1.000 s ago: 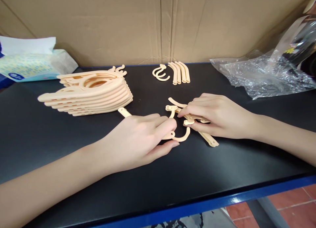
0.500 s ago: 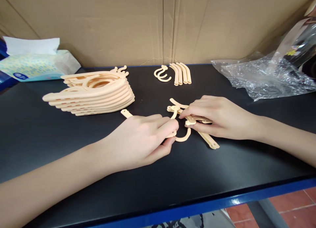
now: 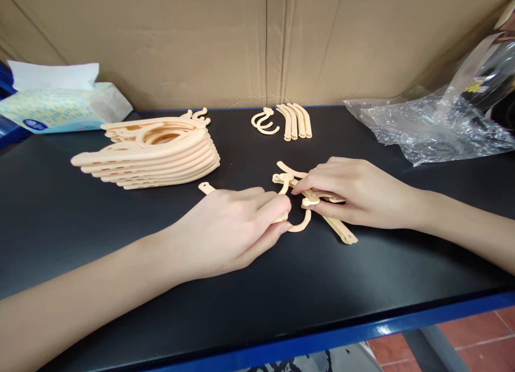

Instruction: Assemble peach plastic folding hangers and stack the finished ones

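My left hand (image 3: 241, 227) is closed round a cream plastic hanger arm (image 3: 206, 188); one holed end sticks out behind the knuckles and the other shows at the fingertips. To its right, my right hand (image 3: 354, 192) pinches a small cream hanger hook (image 3: 310, 201) between thumb and fingers, its curved part lying under the palm. Between the hands, another hanger hook (image 3: 298, 228) lies on the black tabletop, partly hidden by my left fingers. Beneath my right hand are loose hanger arms (image 3: 341, 231), crossing one another and partly covered.
A stack of cream folding hangers (image 3: 161, 157) sits at left, before a tissue pack (image 3: 60, 106). At the back lie hanger hooks (image 3: 264, 121) beside a row of several hanger arms (image 3: 295, 121). A crumpled clear plastic bag (image 3: 434, 125) is at right; cardboard (image 3: 181, 44) stands behind.
The end of the hanger arm at my left fingertips has turned slightly, and my left thumb has shifted a little to the right. My right hand keeps nearly the same place.
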A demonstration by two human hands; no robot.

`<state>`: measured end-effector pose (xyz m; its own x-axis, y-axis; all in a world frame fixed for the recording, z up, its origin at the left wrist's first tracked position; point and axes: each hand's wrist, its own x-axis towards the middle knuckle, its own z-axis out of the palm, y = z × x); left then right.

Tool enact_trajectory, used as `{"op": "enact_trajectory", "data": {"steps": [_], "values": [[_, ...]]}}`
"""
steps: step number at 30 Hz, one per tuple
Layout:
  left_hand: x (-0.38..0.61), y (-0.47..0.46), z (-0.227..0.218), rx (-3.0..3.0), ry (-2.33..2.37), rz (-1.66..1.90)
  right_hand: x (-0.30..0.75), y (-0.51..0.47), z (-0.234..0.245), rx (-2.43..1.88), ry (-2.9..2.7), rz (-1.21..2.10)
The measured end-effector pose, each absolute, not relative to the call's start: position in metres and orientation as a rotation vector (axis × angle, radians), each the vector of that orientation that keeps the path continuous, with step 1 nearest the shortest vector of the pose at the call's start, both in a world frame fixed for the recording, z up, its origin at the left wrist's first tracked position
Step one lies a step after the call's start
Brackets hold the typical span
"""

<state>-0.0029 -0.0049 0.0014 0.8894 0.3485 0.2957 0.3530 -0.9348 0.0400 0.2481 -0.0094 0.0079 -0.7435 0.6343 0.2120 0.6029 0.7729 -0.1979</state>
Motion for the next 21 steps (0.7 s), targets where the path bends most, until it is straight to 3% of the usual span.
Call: {"op": "enact_trajectory", "data": {"steps": [21], "values": [[-0.0021,-0.0032,0.002,-3.033,-0.521,-0.479,0.2483,-0.0098,0.0092,-0.95,-2.726,0.18]]}}
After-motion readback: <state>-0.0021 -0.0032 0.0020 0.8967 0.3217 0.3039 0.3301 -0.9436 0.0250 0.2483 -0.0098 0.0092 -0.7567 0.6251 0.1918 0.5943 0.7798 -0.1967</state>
